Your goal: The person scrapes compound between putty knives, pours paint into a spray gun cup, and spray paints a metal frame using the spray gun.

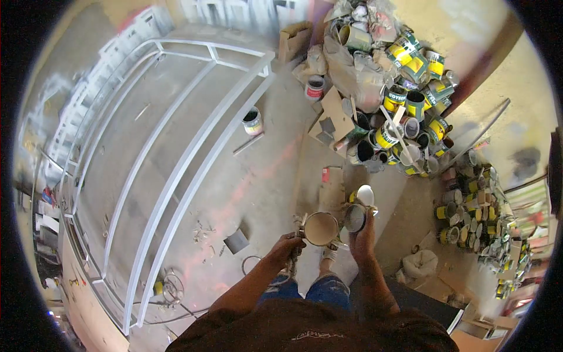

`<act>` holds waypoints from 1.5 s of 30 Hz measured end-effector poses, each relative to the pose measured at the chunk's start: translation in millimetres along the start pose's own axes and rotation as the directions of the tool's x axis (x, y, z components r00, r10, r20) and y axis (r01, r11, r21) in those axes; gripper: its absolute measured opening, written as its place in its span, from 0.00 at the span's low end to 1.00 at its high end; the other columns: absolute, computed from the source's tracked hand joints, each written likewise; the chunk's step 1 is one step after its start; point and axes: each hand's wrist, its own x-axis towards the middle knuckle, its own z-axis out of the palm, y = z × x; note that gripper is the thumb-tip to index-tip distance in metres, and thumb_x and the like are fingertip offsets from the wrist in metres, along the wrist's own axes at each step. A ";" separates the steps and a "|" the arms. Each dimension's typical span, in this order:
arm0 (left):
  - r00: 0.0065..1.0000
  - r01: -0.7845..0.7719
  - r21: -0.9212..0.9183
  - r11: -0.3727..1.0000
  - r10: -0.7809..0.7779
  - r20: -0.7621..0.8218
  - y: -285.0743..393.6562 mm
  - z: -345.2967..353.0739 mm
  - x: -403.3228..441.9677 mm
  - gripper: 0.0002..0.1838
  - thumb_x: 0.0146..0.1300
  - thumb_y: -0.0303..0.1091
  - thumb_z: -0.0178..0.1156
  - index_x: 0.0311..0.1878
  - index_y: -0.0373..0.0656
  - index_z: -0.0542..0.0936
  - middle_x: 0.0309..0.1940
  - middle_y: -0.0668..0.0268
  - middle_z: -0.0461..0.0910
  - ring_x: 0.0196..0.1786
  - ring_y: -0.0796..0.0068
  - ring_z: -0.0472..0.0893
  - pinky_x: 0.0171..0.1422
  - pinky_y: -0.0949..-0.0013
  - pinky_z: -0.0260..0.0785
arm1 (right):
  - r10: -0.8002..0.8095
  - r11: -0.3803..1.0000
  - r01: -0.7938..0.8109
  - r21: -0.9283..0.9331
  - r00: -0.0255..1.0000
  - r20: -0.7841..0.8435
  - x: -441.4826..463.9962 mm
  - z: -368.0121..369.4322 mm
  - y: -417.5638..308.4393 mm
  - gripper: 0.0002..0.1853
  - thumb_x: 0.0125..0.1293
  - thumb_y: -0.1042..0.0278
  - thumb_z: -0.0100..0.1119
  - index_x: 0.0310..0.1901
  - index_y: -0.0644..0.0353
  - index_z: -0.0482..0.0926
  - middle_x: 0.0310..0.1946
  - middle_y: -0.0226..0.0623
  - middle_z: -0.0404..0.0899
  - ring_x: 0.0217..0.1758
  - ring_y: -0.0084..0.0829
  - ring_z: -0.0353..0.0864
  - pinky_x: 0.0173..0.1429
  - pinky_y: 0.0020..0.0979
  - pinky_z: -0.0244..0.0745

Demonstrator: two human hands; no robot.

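Observation:
My left hand is closed on the handle of a spray gun whose round cup shows a tan inside from above. To its right, my right hand is wrapped round a small can with a grey top or inside. The cup and the small can are side by side in front of my body. Just beyond the small can stands a paint can with a pale top. Much of the spray gun's body is hidden by my left hand and the cup.
A long white metal frame spans the left floor. A labelled bucket stands beside it. Piled paint cans lie at the upper right, with more cans at the right. A flattened cardboard box lies ahead.

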 end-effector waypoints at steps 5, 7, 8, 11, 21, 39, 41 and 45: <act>0.999 -0.010 0.028 1.000 0.009 0.049 29.7 8.6 -33.0 0.13 0.57 0.32 0.59 0.45 0.39 0.78 0.25 0.70 0.74 0.24 0.79 0.70 0.28 0.73 0.63 | -0.272 -0.090 0.854 -0.512 0.473 0.838 -86.3 81.5 -56.5 0.27 0.61 0.61 0.64 0.62 0.58 0.72 0.56 0.47 0.73 0.59 0.48 0.71 0.65 0.47 0.66; 1.000 0.025 0.031 0.999 -0.025 -0.005 43.7 21.7 -49.8 0.10 0.57 0.33 0.60 0.40 0.40 0.78 0.24 0.70 0.72 0.22 0.79 0.69 0.27 0.73 0.61 | -0.091 -0.274 0.859 -0.432 0.424 0.901 -106.9 100.4 -51.5 0.29 0.58 0.62 0.67 0.61 0.59 0.72 0.58 0.47 0.71 0.62 0.50 0.68 0.67 0.49 0.63; 0.999 0.031 0.033 0.999 -0.031 0.007 39.5 17.6 -50.1 0.10 0.57 0.33 0.60 0.40 0.40 0.78 0.24 0.70 0.72 0.22 0.79 0.69 0.27 0.73 0.61 | -0.047 -0.316 0.864 -0.391 0.398 0.916 -113.2 103.6 -45.8 0.29 0.56 0.63 0.68 0.61 0.57 0.72 0.58 0.46 0.71 0.62 0.51 0.67 0.67 0.50 0.63; 0.995 0.032 0.225 0.974 -0.053 0.090 42.8 4.4 -45.9 0.13 0.64 0.43 0.60 0.40 0.43 0.77 0.25 0.70 0.74 0.24 0.76 0.75 0.27 0.70 0.71 | -0.016 -0.371 0.859 -0.352 0.373 0.928 -120.9 106.9 -43.5 0.29 0.55 0.64 0.69 0.60 0.54 0.73 0.58 0.45 0.70 0.62 0.51 0.66 0.66 0.51 0.63; 0.989 -0.067 0.320 0.945 0.021 0.147 45.2 13.9 -38.4 0.17 0.64 0.44 0.59 0.43 0.39 0.78 0.25 0.70 0.75 0.26 0.78 0.75 0.31 0.72 0.71 | -0.170 -0.375 0.802 -0.466 0.434 0.884 -128.1 101.3 -43.5 0.32 0.51 0.60 0.69 0.61 0.51 0.72 0.60 0.45 0.69 0.63 0.51 0.66 0.66 0.55 0.59; 0.995 0.047 0.187 0.981 -0.062 0.077 105.7 203.3 28.6 0.13 0.62 0.43 0.61 0.43 0.45 0.81 0.36 0.67 0.75 0.31 0.69 0.79 0.33 0.69 0.73 | -0.463 0.195 0.607 -0.770 0.750 0.473 -70.7 -15.4 -86.9 0.32 0.52 0.81 0.64 0.61 0.60 0.68 0.55 0.42 0.71 0.59 0.38 0.70 0.61 0.39 0.67; 0.994 0.089 0.169 0.982 -0.099 0.051 109.7 221.2 32.2 0.11 0.61 0.40 0.62 0.42 0.45 0.81 0.36 0.66 0.77 0.35 0.71 0.80 0.39 0.66 0.75 | -0.365 0.160 0.587 -0.793 0.782 0.505 -60.9 -6.2 -68.6 0.33 0.52 0.80 0.65 0.62 0.61 0.65 0.53 0.42 0.71 0.59 0.38 0.70 0.60 0.39 0.68; 0.751 -0.653 0.378 0.656 0.495 0.438 89.9 237.4 58.6 0.10 0.59 0.38 0.60 0.31 0.40 0.79 0.28 0.64 0.79 0.26 0.73 0.78 0.32 0.64 0.70 | -0.507 0.269 0.684 -0.678 0.699 0.504 -14.6 -9.3 -40.5 0.41 0.54 0.75 0.68 0.66 0.62 0.53 0.52 0.44 0.68 0.58 0.39 0.71 0.59 0.38 0.69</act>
